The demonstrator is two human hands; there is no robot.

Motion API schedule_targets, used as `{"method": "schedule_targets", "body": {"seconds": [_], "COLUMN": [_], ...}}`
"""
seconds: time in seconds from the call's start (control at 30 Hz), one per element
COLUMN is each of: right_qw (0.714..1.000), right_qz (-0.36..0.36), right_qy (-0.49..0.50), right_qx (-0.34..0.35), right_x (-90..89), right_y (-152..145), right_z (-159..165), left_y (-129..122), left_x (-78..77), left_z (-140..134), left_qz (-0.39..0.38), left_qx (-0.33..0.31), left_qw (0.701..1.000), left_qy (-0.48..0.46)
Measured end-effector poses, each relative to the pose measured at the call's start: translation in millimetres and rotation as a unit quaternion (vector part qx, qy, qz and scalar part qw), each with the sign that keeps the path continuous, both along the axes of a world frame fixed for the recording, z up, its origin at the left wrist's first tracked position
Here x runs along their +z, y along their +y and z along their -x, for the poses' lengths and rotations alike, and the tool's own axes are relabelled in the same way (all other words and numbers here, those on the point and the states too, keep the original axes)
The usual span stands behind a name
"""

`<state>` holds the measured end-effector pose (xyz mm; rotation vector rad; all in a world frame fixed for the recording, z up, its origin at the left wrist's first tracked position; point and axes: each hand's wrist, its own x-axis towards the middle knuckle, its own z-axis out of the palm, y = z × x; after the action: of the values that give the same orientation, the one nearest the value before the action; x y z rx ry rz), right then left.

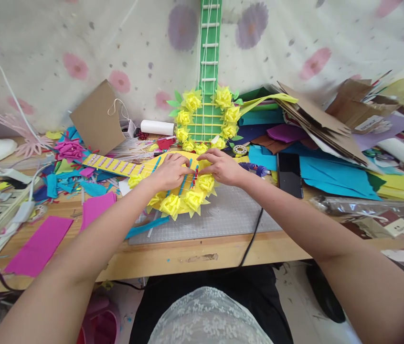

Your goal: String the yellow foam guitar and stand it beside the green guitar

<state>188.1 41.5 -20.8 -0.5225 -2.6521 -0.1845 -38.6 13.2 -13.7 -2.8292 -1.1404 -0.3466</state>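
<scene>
A yellow craft guitar point(139, 168) lies on its back on the grey cutting mat point(230, 210), its neck pointing left. Yellow paper roses point(194, 199) ring its body, with blue strips point(186, 183) and thin white strings running across. My left hand point(171, 172) rests over the body, fingers bent together near the strings. From the other side, my right hand point(220, 166) reaches in with fingers drawn together beside the small red piece point(196, 176) at the strings' end. Whatever either set of fingertips pinches is too small to make out.
A green craft guitar point(209, 71) with yellow roses stands upright behind. Purple-pink paper sheets point(39, 246) and cables lie left. At right are a black phone point(289, 175), blue paper point(334, 177) and stacked cardboard point(316, 114). A glue bottle point(255, 169) lies near my right wrist.
</scene>
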Motion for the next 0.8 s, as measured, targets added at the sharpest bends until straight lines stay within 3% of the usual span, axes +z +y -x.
{"method": "schedule_targets", "body": {"seconds": [0.33, 0.8], "right_qw": [0.999, 0.999], "right_qz": [0.027, 0.046], "right_qy": [0.019, -0.005], "right_qx": [-0.004, 0.014], "right_x": [9.2, 8.2], "right_y": [-2.1, -5.4], "right_z": [0.1, 1.1], "left_y": [-2.4, 1.3], "left_x": [3.1, -3.1], "left_z": [5.7, 7.8], "left_qz": [0.013, 0.023], "left_qx": [-0.013, -0.025], "left_qw": [1.0, 0.999], "left_qy": [-0.022, -0.016]}}
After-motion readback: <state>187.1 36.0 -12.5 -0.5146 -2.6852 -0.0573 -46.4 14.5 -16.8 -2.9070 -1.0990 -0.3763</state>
